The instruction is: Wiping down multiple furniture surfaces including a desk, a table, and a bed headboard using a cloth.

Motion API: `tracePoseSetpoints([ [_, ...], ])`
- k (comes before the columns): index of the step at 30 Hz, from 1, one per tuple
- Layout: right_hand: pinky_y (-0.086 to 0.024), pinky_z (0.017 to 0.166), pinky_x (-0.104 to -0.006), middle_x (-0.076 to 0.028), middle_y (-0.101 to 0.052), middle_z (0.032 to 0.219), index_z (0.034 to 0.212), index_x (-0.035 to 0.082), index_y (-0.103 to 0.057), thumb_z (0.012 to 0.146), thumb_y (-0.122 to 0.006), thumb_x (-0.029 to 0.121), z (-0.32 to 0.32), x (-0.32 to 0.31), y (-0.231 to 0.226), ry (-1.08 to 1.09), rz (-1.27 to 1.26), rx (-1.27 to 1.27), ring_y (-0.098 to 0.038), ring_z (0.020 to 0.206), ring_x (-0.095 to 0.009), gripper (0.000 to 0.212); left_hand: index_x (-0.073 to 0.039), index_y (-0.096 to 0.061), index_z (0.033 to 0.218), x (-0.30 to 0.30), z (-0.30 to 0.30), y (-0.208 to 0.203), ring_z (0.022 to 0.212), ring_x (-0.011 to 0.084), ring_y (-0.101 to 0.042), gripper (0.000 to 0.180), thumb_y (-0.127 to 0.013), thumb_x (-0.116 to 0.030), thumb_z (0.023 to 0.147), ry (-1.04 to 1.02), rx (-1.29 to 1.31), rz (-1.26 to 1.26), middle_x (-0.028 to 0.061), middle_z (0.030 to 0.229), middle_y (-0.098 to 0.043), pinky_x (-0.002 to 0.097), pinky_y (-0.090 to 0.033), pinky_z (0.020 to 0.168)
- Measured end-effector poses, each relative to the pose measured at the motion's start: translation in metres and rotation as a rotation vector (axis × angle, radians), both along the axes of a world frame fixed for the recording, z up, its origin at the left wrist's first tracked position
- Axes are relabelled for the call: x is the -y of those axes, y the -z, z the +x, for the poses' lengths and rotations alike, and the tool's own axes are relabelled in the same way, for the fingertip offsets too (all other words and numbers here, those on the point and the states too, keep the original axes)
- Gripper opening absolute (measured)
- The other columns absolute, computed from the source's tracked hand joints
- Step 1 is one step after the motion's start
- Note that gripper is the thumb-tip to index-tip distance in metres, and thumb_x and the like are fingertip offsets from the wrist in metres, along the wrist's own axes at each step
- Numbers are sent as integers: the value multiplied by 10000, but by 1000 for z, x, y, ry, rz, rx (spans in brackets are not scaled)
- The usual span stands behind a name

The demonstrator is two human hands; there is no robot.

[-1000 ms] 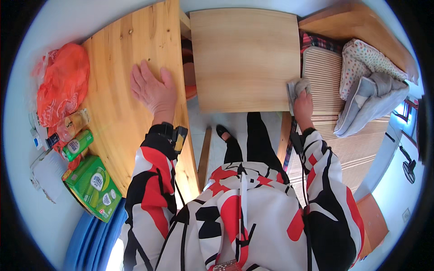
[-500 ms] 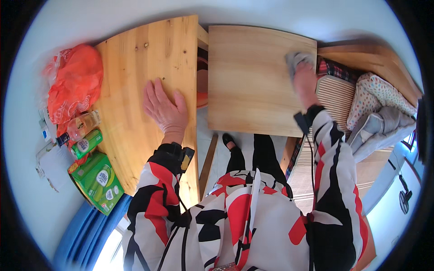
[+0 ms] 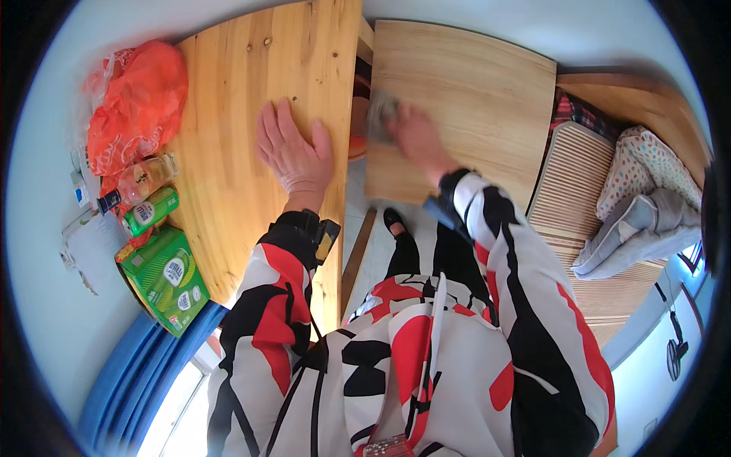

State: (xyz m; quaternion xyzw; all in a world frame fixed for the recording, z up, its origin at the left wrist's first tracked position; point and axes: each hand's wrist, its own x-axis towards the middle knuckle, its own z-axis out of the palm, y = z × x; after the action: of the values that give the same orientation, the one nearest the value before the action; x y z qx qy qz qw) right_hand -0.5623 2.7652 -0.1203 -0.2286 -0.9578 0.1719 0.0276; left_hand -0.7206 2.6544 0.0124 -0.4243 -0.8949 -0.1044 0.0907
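My left hand (image 3: pixel 297 152) lies flat with spread fingers on the yellow pine table (image 3: pixel 236 99). To the right stands a smaller light-wood table (image 3: pixel 487 99), set a narrow gap away from the pine one. At its left edge my right hand (image 3: pixel 417 137), smeared by motion, presses a grey cloth (image 3: pixel 382 116) against the top. The fingers are closed over the cloth, and part of it sticks out on the left.
An orange-red plastic bag (image 3: pixel 141 107), a clear bottle (image 3: pixel 148 179), a green can (image 3: pixel 151 212) and a green carton (image 3: pixel 164 282) line the pine table's left side. At the right is a bench with a striped mat (image 3: pixel 575 179), a dotted cushion (image 3: pixel 636 167) and a grey cushion (image 3: pixel 632 236).
My right hand has swept the grey cloth leftward across the small table, from its right edge to its left. The left hand stays on the pine table. The whole view has shifted slightly.
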Motion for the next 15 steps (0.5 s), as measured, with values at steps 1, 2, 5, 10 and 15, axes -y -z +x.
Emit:
tracePoseSetpoints([
  [1,-463,751,-435,-152,-542,1002,976,119,-631,828,-512,158,18,28,-1,-69,-21,-33,-567,869,-299,194,-46,-427,1320,3,-2,3,1276,369,-338,578,-538,-347,839,-3,-8,4,184,1384,-389,503,-248,1036],
  [2,-462,746,-438,-156,-535,1015,1006,121,-625,823,-513,157,38,49,-6,-135,-40,-69,-564,874,-300,217,-47,-431,1316,6,-3,4,1274,368,-341,575,-540,-348,838,-4,-19,12,183,1381,-394,503,-252,1033],
  [5,-463,751,-437,-141,-545,977,1045,130,-607,803,-541,154,122,59,-21,57,-116,-91,-560,889,-317,252,-50,-447,1305,5,-5,4,1271,361,-350,571,-551,-348,829,-6,-42,29,182,1370,-410,503,-258,1030],
  [10,-489,735,-477,-160,-580,974,996,106,-589,782,-574,128,249,31,-23,739,40,283,-587,865,-361,215,-52,-460,1299,2,-5,6,1275,351,-354,575,-566,-350,818,-18,-63,56,176,1370,-417,500,-258,1031],
  [15,-492,753,-527,-277,-627,883,931,9,-569,721,-588,273,331,46,-44,1018,-346,388,-602,865,-451,338,-53,-453,1307,0,-2,10,1280,345,-349,581,-555,-365,828,-16,-68,87,172,1374,-415,491,-260,1033],
])
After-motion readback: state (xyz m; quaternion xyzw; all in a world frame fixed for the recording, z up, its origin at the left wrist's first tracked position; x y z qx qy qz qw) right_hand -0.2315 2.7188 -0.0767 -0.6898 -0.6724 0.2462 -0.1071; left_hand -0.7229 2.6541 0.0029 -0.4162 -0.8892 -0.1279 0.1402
